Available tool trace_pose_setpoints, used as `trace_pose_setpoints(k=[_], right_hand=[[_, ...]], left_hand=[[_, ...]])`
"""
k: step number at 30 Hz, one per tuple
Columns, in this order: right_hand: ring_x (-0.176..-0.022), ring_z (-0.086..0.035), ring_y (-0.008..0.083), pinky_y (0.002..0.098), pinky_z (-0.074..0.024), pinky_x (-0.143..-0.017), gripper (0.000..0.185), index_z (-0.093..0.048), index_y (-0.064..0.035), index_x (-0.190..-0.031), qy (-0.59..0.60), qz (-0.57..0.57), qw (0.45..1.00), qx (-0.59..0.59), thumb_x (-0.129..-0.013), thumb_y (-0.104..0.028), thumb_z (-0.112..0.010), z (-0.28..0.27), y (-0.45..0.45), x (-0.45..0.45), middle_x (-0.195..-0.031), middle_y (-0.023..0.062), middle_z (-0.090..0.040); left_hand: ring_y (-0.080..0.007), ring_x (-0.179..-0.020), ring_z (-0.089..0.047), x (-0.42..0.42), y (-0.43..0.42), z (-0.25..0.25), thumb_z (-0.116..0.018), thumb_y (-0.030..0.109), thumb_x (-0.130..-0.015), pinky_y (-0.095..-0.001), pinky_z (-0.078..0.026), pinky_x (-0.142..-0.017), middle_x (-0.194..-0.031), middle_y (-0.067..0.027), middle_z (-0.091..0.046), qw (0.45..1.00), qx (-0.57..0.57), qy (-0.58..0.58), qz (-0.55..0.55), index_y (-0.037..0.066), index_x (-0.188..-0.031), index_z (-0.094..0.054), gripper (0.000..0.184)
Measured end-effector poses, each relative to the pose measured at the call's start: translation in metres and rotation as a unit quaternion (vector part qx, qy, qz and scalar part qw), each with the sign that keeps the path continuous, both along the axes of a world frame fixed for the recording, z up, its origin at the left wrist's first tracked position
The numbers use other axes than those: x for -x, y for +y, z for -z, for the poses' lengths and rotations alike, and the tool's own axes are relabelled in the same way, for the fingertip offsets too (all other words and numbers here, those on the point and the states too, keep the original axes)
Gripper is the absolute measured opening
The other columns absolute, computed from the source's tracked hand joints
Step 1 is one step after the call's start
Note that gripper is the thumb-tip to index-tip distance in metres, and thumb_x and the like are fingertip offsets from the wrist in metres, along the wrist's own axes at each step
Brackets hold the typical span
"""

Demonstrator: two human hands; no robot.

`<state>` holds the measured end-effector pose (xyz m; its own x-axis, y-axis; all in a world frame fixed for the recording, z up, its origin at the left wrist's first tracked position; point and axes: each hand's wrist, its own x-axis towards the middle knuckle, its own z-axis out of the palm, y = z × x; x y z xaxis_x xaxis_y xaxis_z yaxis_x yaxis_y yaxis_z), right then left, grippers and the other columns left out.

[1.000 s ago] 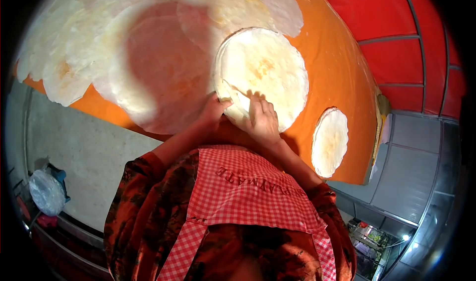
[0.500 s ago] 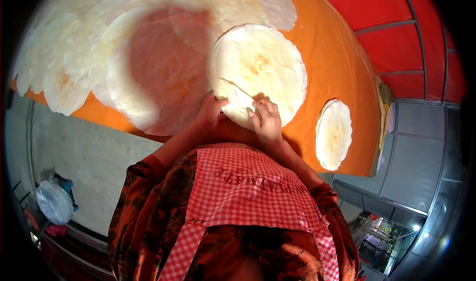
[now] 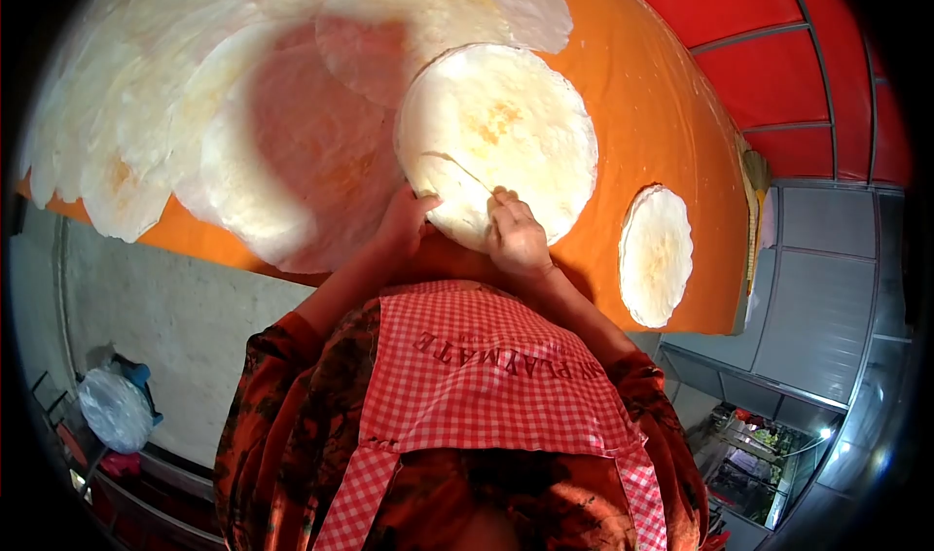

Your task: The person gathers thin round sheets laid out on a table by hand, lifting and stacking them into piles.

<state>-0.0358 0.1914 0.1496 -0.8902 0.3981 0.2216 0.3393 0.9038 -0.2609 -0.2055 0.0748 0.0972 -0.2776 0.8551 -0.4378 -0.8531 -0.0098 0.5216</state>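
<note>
Though near round flatbread (image 3: 511,128), oval flatbread (image 3: 657,256) apart.

The left hand (image 3: 407,220) contacts the near-left edge of the round flatbread (image 3: 516,113); the right hand (image 3: 518,238) contacts its near side. A separate flatbread (image 3: 657,256) lies rightward on the orange surface (image 3: 637,104).

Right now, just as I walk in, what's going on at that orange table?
A person in a red checked apron is working on a pale, round sheet. The left hand is at its near-left edge; the right hand has its fingertips where a curved line, perhaps a fold, ends. Overlapping sheets spread to the left, and a smaller-looking round lies on the right of the orange table.
</note>
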Motion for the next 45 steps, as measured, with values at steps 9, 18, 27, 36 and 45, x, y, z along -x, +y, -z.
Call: trace_pose_setpoints(k=[9,18,27,36,45], right_hand=[[-0.099,-0.059,0.0325,0.0402,-0.0471,-0.084,0.018,-0.058,-0.0035,-0.090,0.062,-0.063,0.995,0.052,-0.072,-0.003,-0.063,-0.009,0.003,-0.008,-0.106,0.0177,-0.063],[-0.095,-0.056,0.0295,0.0391,-0.0466,-0.083,0.053,-0.060,0.0009,-0.118,0.000,-0.004,0.999,-0.036,-0.066,-0.008,-0.068,-0.019,-0.020,0.017,-0.107,0.0104,-0.060],[-0.080,-0.056,0.0266,0.0323,-0.0494,-0.067,0.036,-0.067,0.0026,-0.106,0.041,-0.085,0.994,-0.062,-0.071,0.001,-0.062,-0.003,-0.011,0.022,-0.083,0.0096,-0.054],[-0.109,-0.055,0.0326,0.0413,-0.0494,-0.085,0.053,-0.057,-0.0007,-0.122,-0.052,-0.031,0.997,-0.038,-0.071,-0.010,-0.070,-0.042,-0.028,0.029,-0.121,0.0144,-0.055],[-0.100,-0.064,0.0347,0.0421,-0.0554,-0.075,0.051,-0.057,-0.0083,-0.124,-0.072,-0.031,0.997,-0.001,-0.076,0.004,-0.053,-0.096,0.027,0.056,-0.114,0.0195,-0.063]], left_hand=[[-0.0284,-0.108,-0.060,0.002,-0.001,-0.016,-0.051,0.004,-0.089,-0.0391,-0.049,-0.093,-0.119,-0.0157,-0.061,1.000,0.023,-0.009,0.000,-0.004,-0.128,-0.049,0.039],[-0.0280,-0.109,-0.059,0.002,0.000,-0.006,-0.051,0.007,-0.090,-0.0398,-0.049,-0.094,-0.122,-0.0154,-0.059,1.000,-0.019,-0.022,0.002,-0.002,-0.129,-0.048,0.040],[-0.0292,-0.110,-0.059,0.005,-0.007,-0.044,-0.044,0.013,-0.094,-0.0422,-0.051,-0.092,-0.123,-0.0148,-0.058,0.999,0.041,0.001,0.013,0.001,-0.131,-0.045,0.039],[-0.0313,-0.116,-0.056,0.001,0.003,-0.013,-0.039,0.018,-0.094,-0.0450,-0.048,-0.097,-0.131,-0.0176,-0.053,0.995,-0.050,-0.087,0.017,0.001,-0.136,-0.038,0.045],[-0.0332,-0.132,-0.042,0.010,0.006,-0.055,-0.034,0.032,-0.101,-0.0476,-0.037,-0.108,-0.143,-0.0178,-0.041,0.991,-0.095,-0.097,0.014,0.004,-0.141,-0.032,0.048]])
